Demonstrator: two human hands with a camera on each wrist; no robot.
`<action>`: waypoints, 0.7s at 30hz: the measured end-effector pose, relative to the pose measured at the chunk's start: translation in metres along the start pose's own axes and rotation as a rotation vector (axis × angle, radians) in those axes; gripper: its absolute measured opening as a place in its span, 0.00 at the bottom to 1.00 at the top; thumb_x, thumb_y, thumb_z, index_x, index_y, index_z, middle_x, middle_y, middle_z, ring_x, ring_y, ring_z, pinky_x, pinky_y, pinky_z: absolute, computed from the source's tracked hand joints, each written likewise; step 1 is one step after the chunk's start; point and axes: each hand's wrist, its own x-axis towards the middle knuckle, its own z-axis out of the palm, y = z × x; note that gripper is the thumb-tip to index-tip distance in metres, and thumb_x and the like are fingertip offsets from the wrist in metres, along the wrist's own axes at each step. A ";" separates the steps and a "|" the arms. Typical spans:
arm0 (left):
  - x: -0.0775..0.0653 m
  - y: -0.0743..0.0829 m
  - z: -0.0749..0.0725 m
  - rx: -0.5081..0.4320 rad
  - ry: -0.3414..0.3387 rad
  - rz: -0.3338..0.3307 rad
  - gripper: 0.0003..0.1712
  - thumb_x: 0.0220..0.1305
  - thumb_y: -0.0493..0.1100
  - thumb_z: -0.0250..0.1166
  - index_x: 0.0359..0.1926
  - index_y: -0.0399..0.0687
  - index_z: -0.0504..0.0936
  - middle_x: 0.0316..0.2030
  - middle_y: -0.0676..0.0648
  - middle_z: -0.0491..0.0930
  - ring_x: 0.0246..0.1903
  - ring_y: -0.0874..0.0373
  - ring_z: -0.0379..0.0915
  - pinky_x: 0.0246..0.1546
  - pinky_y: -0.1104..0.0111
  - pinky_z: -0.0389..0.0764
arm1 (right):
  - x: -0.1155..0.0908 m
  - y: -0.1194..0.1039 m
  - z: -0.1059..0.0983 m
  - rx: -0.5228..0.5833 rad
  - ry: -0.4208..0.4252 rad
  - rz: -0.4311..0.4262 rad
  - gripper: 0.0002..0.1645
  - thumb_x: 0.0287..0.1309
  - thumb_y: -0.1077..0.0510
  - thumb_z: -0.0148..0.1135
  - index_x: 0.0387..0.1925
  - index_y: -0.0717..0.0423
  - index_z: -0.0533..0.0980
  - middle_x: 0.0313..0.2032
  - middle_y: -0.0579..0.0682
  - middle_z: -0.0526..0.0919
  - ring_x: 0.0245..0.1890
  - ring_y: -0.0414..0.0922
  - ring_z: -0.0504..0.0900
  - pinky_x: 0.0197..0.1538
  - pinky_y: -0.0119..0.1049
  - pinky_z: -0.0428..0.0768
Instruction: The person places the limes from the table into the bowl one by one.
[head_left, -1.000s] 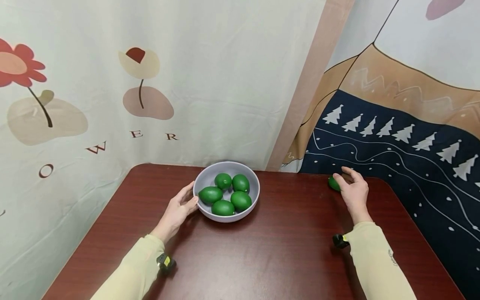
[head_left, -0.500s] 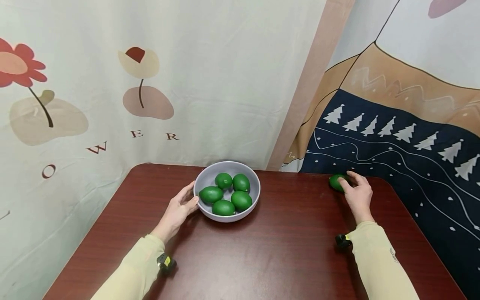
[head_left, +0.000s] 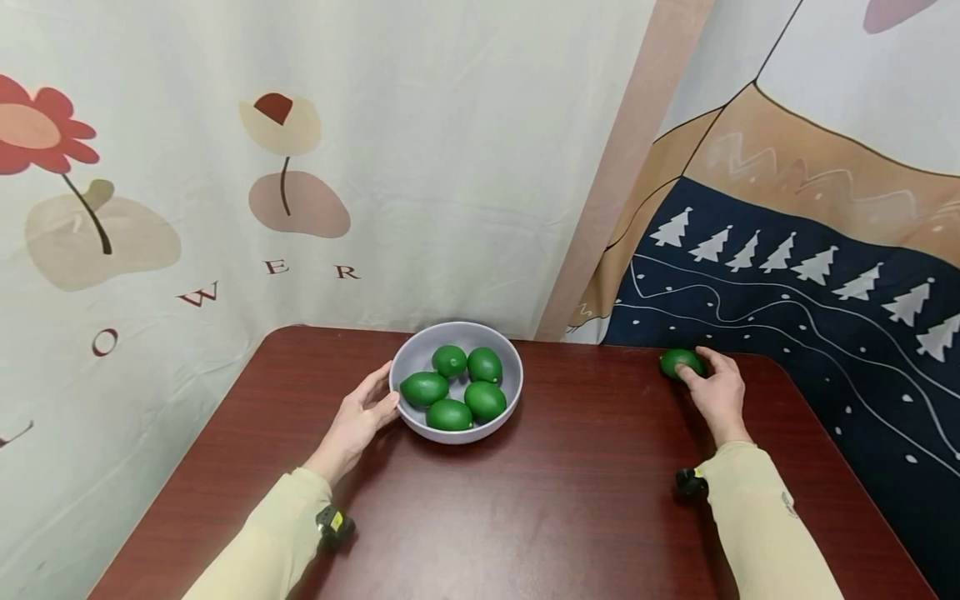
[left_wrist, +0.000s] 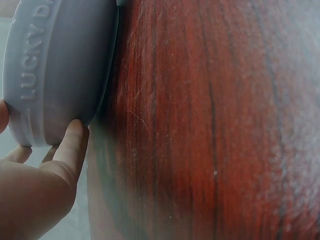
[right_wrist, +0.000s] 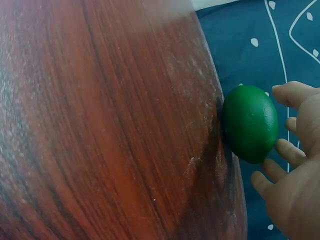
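A round grey bowl (head_left: 456, 333) holding several green limes (head_left: 485, 402) stands near the table's back edge. My left hand (head_left: 358, 417) rests against its left side, fingers spread over the outer wall and thumb at the rim. In the left wrist view, fingertips (left_wrist: 76, 125) touch the wall below raised lettering. One more lime (head_left: 673, 361) lies at the back right of the table. My right hand (head_left: 716, 392) is around its near right side, thumb overlapping it in the head view. The right wrist view shows loosely bent fingers close beside this lime (right_wrist: 250, 122), with a gap at one fingertip.
The dark red-brown wooden table (head_left: 570, 500) has rounded back corners. Behind it hangs a pale printed curtain (head_left: 450, 167), with a navy cloth (head_left: 795, 308) of white trees at the right. The single lime sits right by the back edge.
My right hand has shifted slightly right and closed in around the single lime, more of which now shows. My left hand stays at the bowl.
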 end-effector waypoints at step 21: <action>-0.001 0.002 0.001 0.005 -0.009 -0.003 0.35 0.79 0.32 0.53 0.82 0.43 0.53 0.77 0.33 0.57 0.63 0.50 0.70 0.56 0.74 0.81 | 0.004 0.005 0.003 -0.059 -0.093 0.053 0.40 0.63 0.61 0.67 0.73 0.68 0.64 0.69 0.76 0.62 0.64 0.71 0.65 0.68 0.64 0.65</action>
